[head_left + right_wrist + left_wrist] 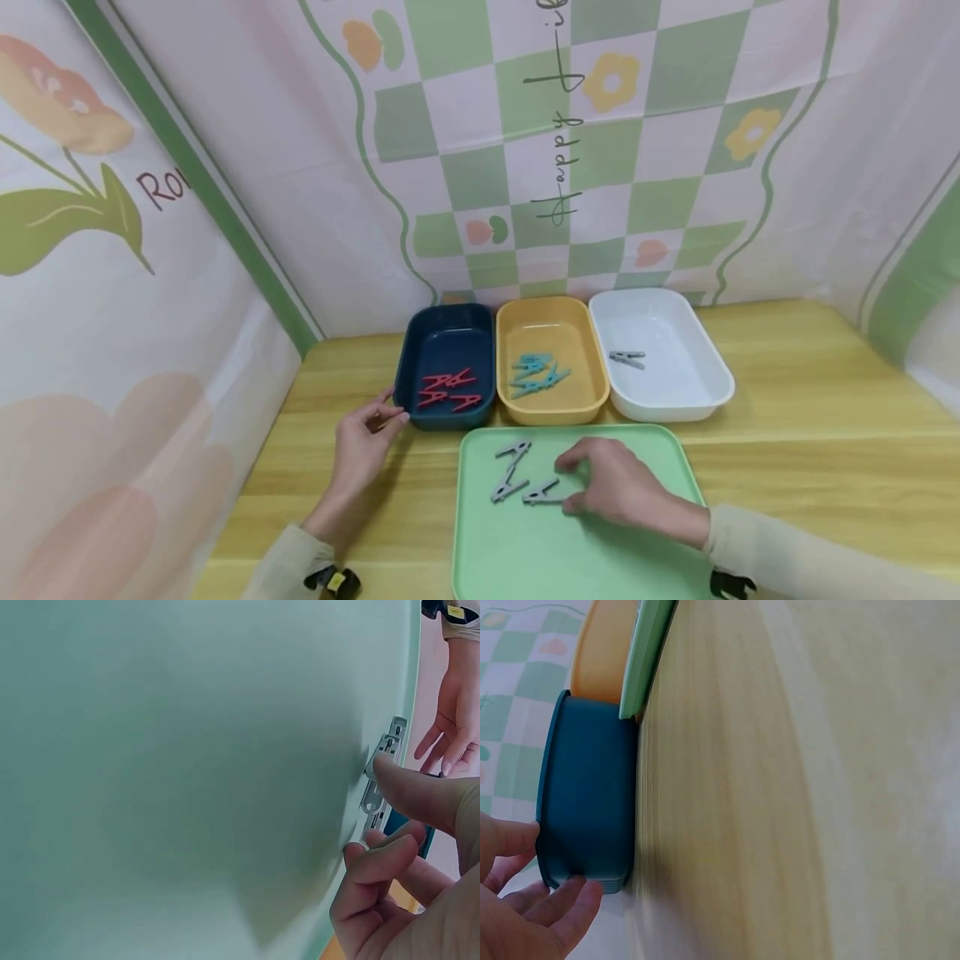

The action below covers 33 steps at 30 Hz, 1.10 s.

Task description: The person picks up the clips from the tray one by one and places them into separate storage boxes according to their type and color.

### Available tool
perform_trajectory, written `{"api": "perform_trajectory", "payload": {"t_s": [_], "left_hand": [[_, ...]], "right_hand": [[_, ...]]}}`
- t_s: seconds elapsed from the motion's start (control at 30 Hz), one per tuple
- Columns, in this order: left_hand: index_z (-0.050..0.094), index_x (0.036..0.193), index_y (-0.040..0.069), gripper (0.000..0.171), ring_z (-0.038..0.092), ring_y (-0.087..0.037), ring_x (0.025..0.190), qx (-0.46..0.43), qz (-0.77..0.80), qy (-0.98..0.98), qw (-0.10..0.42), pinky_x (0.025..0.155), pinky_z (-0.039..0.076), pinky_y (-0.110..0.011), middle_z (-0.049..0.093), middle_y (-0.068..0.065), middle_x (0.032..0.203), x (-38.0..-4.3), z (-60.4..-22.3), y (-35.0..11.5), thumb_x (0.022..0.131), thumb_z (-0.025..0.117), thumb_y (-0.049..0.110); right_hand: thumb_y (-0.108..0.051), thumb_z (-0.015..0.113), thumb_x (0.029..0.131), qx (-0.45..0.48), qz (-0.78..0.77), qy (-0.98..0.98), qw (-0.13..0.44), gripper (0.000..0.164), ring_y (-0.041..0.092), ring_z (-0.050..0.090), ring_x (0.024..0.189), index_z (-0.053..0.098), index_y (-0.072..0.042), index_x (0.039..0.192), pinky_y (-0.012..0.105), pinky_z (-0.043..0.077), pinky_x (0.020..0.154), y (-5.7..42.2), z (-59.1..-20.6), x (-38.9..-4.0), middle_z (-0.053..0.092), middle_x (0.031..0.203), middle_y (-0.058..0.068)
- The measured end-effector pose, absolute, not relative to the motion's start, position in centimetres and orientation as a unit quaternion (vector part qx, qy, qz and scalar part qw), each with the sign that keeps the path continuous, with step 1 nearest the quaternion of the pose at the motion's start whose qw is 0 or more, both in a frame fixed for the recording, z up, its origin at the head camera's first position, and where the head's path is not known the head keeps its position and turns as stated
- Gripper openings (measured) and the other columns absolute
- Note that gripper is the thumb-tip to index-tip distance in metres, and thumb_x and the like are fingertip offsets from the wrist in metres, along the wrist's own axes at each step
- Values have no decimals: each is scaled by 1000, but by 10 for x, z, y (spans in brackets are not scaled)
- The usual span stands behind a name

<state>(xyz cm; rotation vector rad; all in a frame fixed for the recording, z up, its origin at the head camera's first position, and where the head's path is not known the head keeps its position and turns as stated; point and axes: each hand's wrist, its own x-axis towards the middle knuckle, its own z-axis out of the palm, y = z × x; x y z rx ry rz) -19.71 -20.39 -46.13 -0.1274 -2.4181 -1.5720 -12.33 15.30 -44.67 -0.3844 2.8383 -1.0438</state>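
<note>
On the green tray point(585, 558) lie 3 grey clothespins point(540, 495), grouped near its far left part. My right hand point(618, 483) reaches over them from the right, thumb and fingers spread apart. Its thumb is at the end of the nearest clothespin; in the right wrist view the thumb covers part of the grey clothespins point(372, 798), so contact is hard to judge. My left hand point(363, 442) holds the near left corner of the navy bin point(592, 795), thumb at the rim and fingers against the outer wall. Several red clothespins point(450, 380) lie inside that bin.
Right of the navy bin stands a yellow bin point(553, 416) with several teal clothespins point(534, 385), then a white bin point(675, 350) with a grey clothespin point(627, 359). All three stand in a row on the wooden table point(810, 467), before a patterned cloth point(547, 150).
</note>
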Motion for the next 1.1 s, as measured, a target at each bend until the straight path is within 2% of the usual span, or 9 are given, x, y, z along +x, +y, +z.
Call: {"api": "perform_trajectory", "payload": {"t_s": [0.43, 0.6, 0.77, 1.0, 1.1], "left_hand": [[76, 96, -1, 4, 67, -32, 123, -47, -544, -828, 126, 84, 61, -25, 65, -12, 143, -199, -462, -205, 94, 79, 2], [76, 96, -2, 7, 67, -33, 124, -50, -545, -827, 128, 85, 61, -26, 65, -13, 143, -199, -461, -205, 94, 80, 3], [76, 96, -2, 6, 66, -34, 125, -49, -547, -826, 127, 85, 61, -25, 64, -13, 143, -198, -459, -205, 94, 80, 2], [76, 96, -2, 4, 66, -33, 125, -48, -547, -826, 125, 85, 61, -25, 65, -13, 143, -199, -461, -205, 94, 79, 0], [76, 96, -2, 5, 66, -33, 125, -46, -548, -826, 124, 85, 61, -25, 64, -13, 143, -198, -461, -205, 93, 79, 0]], "right_hand": [[-9, 98, 63, -128, -335, 931, 71, 40, 16, 60, 86, 83, -18, 100, 43, 54, 78, 154, -449, -131, 66, 87, -7], [-9, 99, 62, -106, -334, 934, 70, 45, 16, 56, 82, 82, -16, 103, 40, 51, 74, 157, -449, -134, 63, 83, -6], [-11, 100, 61, -114, -343, 929, 77, 47, 15, 56, 82, 82, -16, 105, 39, 51, 74, 156, -450, -135, 63, 84, -6], [-13, 100, 62, -119, -349, 926, 78, 42, 15, 57, 83, 83, -19, 100, 39, 51, 76, 154, -451, -137, 64, 85, -6], [-14, 100, 63, -120, -357, 923, 78, 42, 14, 59, 85, 82, -18, 102, 42, 53, 79, 155, -449, -137, 67, 87, -7]]}}
